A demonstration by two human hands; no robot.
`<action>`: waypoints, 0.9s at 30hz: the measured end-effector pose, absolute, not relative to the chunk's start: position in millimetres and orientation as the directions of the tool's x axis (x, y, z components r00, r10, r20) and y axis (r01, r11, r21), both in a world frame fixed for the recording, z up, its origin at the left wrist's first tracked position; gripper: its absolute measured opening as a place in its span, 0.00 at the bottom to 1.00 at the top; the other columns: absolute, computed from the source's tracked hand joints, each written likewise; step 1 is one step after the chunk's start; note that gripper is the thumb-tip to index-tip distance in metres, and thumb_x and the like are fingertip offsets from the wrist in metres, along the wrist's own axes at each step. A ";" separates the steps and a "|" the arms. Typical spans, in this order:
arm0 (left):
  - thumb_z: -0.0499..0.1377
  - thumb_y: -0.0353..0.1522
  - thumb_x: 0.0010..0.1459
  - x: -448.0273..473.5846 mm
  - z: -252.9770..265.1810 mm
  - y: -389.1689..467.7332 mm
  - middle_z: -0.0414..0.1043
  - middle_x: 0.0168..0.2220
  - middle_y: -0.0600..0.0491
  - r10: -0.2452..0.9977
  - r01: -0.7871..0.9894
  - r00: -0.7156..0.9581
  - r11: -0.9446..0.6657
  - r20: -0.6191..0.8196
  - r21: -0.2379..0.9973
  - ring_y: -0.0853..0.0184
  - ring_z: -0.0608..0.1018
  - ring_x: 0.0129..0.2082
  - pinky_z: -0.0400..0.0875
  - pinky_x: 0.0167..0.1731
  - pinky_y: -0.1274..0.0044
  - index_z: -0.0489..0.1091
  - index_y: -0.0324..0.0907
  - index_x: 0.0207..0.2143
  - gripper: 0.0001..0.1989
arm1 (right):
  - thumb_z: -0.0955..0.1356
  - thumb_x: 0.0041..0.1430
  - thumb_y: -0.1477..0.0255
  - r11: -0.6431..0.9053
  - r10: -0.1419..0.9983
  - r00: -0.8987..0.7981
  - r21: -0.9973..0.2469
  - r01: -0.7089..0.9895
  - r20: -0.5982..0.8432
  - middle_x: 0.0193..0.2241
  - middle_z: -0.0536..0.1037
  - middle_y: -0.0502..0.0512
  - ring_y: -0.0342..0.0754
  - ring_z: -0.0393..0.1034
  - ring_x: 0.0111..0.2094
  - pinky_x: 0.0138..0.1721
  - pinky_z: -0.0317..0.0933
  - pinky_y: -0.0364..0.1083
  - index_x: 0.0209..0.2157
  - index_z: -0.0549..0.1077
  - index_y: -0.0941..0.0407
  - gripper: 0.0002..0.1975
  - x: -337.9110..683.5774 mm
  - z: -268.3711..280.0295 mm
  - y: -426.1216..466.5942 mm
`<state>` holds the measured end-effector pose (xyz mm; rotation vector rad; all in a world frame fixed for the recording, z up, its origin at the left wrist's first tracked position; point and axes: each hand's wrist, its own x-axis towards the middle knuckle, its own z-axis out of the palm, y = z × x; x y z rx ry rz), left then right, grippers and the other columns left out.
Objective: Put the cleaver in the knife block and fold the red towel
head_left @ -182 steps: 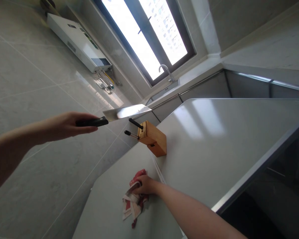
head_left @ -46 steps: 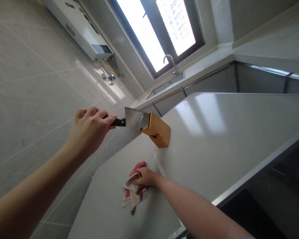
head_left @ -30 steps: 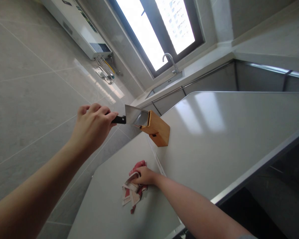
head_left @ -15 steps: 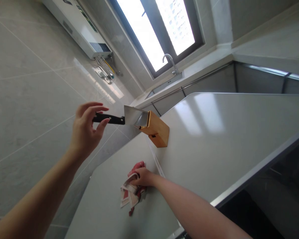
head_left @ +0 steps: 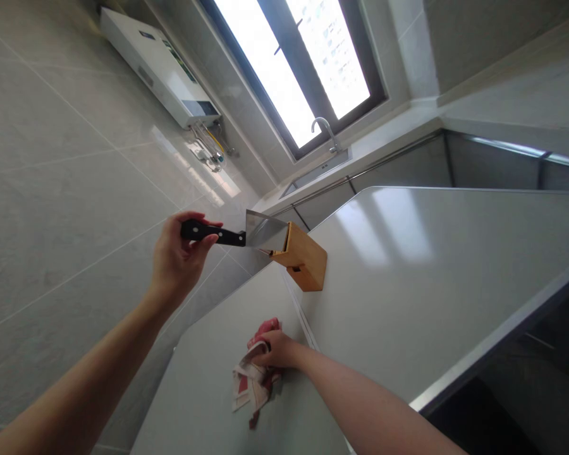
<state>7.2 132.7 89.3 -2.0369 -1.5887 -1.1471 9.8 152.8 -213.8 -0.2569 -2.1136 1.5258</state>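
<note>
My left hand (head_left: 179, 256) is closed round the black handle of a cleaver (head_left: 264, 231), thumb on one side and fingers on the other. The cleaver's broad steel blade is partly sunk in the slot of a wooden knife block (head_left: 305, 256), so its far end is hidden. The block stands on the white table (head_left: 384, 316), close to a seam in the top. Lower down, my right hand (head_left: 275, 349) grips a crumpled red and white cloth (head_left: 252, 387) over the tabletop; whether the cloth rests on it I cannot tell.
Behind the table runs a counter (head_left: 389, 143) with a sink (head_left: 317, 170) and a curved faucet (head_left: 329, 134) below a window. A white water heater (head_left: 159, 69) hangs on the tiled wall at left. The table's front edge (head_left: 497, 335) borders a dark area at right.
The fingers of my left hand have closed more fully on the cleaver's handle. My right hand keeps hold of the cloth. The whole view has shifted slightly.
</note>
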 end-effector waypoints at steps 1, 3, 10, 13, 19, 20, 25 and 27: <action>0.62 0.35 0.51 6.8 92.1 134.0 0.71 0.40 0.49 0.665 0.917 0.075 -0.338 0.743 0.210 0.64 0.77 0.43 0.74 0.44 0.71 0.61 0.41 0.45 0.21 | 0.72 0.45 0.65 0.346 0.437 -0.849 -0.927 -0.145 0.296 0.30 0.77 0.50 0.45 0.69 0.33 0.32 0.59 0.40 0.34 0.77 0.56 0.14 10.0 -213.7 152.7; 0.63 0.35 0.51 5.1 98.1 137.8 0.72 0.39 0.48 0.678 0.919 0.093 -0.340 0.729 0.198 0.64 0.77 0.42 0.74 0.42 0.73 0.61 0.40 0.45 0.20 | 0.72 0.45 0.66 0.341 0.441 -0.848 -0.929 -0.145 0.294 0.30 0.77 0.50 0.46 0.70 0.33 0.32 0.59 0.40 0.35 0.77 0.56 0.14 10.3 -213.5 152.5; 0.61 0.33 0.51 -0.4 113.6 156.7 0.71 0.41 0.48 0.737 0.931 0.123 -0.317 0.664 0.179 0.64 0.78 0.42 0.75 0.40 0.73 0.62 0.41 0.47 0.21 | 0.72 0.44 0.66 0.323 0.450 -0.841 -0.933 -0.160 0.300 0.31 0.78 0.50 0.46 0.70 0.33 0.32 0.59 0.40 0.37 0.77 0.55 0.15 11.9 -212.2 152.3; 0.60 0.33 0.52 -0.2 109.9 166.3 0.72 0.41 0.47 0.790 0.942 0.145 -0.295 0.596 0.161 0.64 0.77 0.42 0.75 0.39 0.72 0.63 0.40 0.47 0.19 | 0.72 0.44 0.66 0.317 0.446 -0.840 -0.933 -0.173 0.307 0.31 0.77 0.50 0.46 0.70 0.34 0.32 0.59 0.40 0.36 0.77 0.55 0.15 11.6 -212.6 152.8; 0.59 0.33 0.52 -1.8 82.2 190.5 0.73 0.39 0.48 0.840 0.966 0.156 -0.240 0.520 0.098 0.64 0.76 0.39 0.73 0.37 0.72 0.64 0.39 0.45 0.17 | 0.73 0.43 0.66 0.316 0.458 -0.840 -0.937 -0.153 0.291 0.29 0.77 0.50 0.46 0.69 0.33 0.31 0.58 0.40 0.34 0.77 0.56 0.13 10.1 -213.4 152.6; 0.59 0.33 0.52 -2.0 76.4 194.8 0.73 0.38 0.48 0.845 0.968 0.159 -0.235 0.511 0.086 0.65 0.76 0.38 0.73 0.37 0.73 0.65 0.39 0.44 0.16 | 0.73 0.43 0.66 0.316 0.464 -0.839 -0.938 -0.142 0.284 0.29 0.77 0.50 0.46 0.69 0.32 0.30 0.58 0.40 0.33 0.77 0.56 0.13 10.1 -213.3 152.5; 0.61 0.33 0.48 -3.4 51.4 212.1 0.71 0.38 0.50 0.870 0.978 0.183 -0.209 0.458 0.007 0.66 0.74 0.34 0.71 0.35 0.73 0.68 0.39 0.39 0.14 | 0.73 0.43 0.66 0.324 0.464 -0.840 -0.936 -0.135 0.281 0.27 0.77 0.49 0.45 0.69 0.30 0.29 0.57 0.40 0.33 0.77 0.55 0.13 10.7 -212.9 151.9; 0.61 0.32 0.48 -4.5 45.3 216.7 0.70 0.38 0.50 0.875 0.976 0.186 -0.217 0.448 0.019 0.66 0.74 0.35 0.71 0.35 0.73 0.68 0.40 0.39 0.14 | 0.72 0.43 0.66 0.327 0.455 -0.841 -0.933 -0.149 0.294 0.29 0.77 0.49 0.45 0.69 0.31 0.31 0.58 0.40 0.35 0.77 0.55 0.14 10.8 -212.8 152.0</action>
